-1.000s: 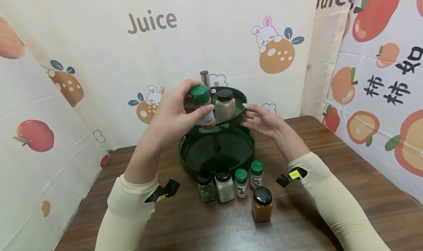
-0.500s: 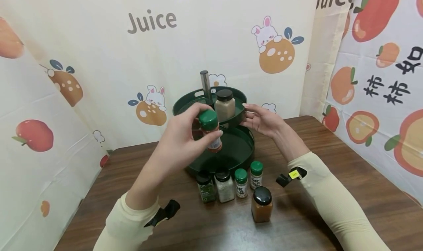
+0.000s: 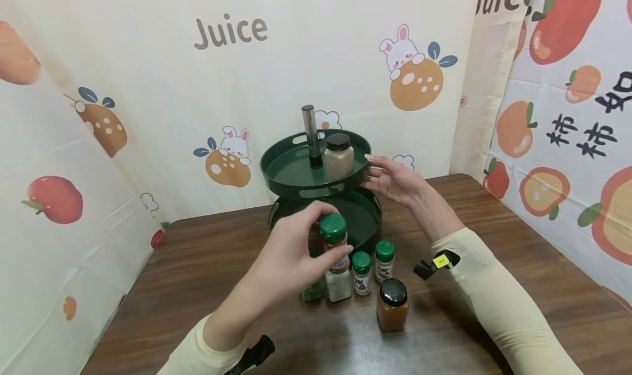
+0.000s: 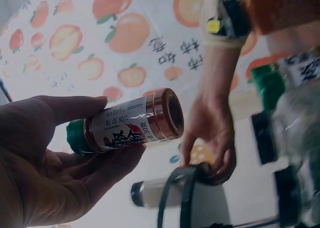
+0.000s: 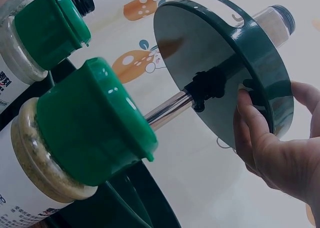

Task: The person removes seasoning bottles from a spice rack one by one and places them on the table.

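My left hand point(image 3: 291, 257) pinches a spice bottle point(image 3: 333, 228) between thumb and fingers, above the front row of jars. Its cap is green, and red-brown powder shows through beside a white label point(image 4: 122, 122) in the left wrist view. My right hand point(image 3: 395, 182) grips the rim of the upper tray point(image 3: 288, 169) of a dark green two-tier rack, fingers beneath it in the right wrist view. On that tray stands a black-lidded jar point(image 3: 338, 160) of beige powder. The lower tray point(image 3: 362, 213) is partly hidden by my left hand.
Before the rack stand a jar of green herbs point(image 3: 313, 293), a jar of pale grains point(image 3: 338, 287) and two green-capped bottles, one left point(image 3: 361, 276) and one right point(image 3: 384, 262). A black-lidded orange-brown jar point(image 3: 392, 309) stands nearer on the wooden table point(image 3: 197, 298). Printed curtains surround the table.
My left hand has brought the green-capped spice bottle down and toward me, from beside the upper tray to above the front jars. My right hand stays at the upper tray's rim.
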`<state>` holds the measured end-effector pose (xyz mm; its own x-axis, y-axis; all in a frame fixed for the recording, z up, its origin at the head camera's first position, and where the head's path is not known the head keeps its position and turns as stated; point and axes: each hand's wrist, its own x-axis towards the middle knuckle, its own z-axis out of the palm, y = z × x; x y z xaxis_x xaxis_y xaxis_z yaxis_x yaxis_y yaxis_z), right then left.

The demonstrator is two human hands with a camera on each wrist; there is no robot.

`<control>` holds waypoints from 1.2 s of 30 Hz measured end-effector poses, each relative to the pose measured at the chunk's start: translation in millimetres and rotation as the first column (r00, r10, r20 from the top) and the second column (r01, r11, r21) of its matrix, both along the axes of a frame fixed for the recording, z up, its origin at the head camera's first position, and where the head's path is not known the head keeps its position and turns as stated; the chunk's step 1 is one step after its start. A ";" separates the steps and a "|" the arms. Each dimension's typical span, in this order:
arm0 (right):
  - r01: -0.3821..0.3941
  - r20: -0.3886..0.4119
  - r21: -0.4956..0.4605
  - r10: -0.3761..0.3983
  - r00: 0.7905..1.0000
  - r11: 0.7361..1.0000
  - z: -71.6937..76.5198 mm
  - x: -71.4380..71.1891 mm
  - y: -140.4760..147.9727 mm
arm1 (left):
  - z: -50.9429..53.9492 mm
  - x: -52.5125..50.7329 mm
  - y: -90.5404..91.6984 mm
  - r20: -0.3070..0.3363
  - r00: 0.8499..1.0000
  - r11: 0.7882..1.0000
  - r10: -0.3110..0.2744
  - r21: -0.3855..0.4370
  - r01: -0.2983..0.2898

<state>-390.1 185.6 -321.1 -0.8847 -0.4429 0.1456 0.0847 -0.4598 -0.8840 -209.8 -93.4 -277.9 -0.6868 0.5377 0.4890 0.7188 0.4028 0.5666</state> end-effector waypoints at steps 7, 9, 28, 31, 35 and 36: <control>-0.004 0.005 -0.010 0.004 1.000 1.000 -1.0 -1.1 0.8 | -26.3 6.2 6.5 0.001 1.000 1.000 -0.023 0.015 0.023; -0.001 0.010 -0.017 0.001 1.000 1.000 -1.2 -1.7 1.1 | -33.0 6.3 7.0 0.001 1.000 1.000 -0.021 0.022 0.021; 0.006 -0.003 0.000 -0.006 1.000 1.000 -4.9 -1.4 0.3 | -73.3 -1.3 15.6 0.106 0.993 0.998 -0.059 -0.020 0.062; 0.006 -0.002 0.006 -0.006 1.000 1.000 -5.2 -1.2 0.2 | -76.7 -2.5 16.8 0.140 0.987 0.996 -0.081 -0.016 0.084; 0.005 -0.005 0.003 -0.005 1.000 1.000 -4.6 -1.2 0.7 | -82.1 -4.8 19.5 0.153 0.983 0.992 -0.104 -0.062 0.114; 0.005 -0.005 0.002 -0.005 1.000 1.000 -4.3 -1.2 0.9 | -83.7 -5.5 20.3 0.151 0.983 0.990 -0.106 -0.077 0.119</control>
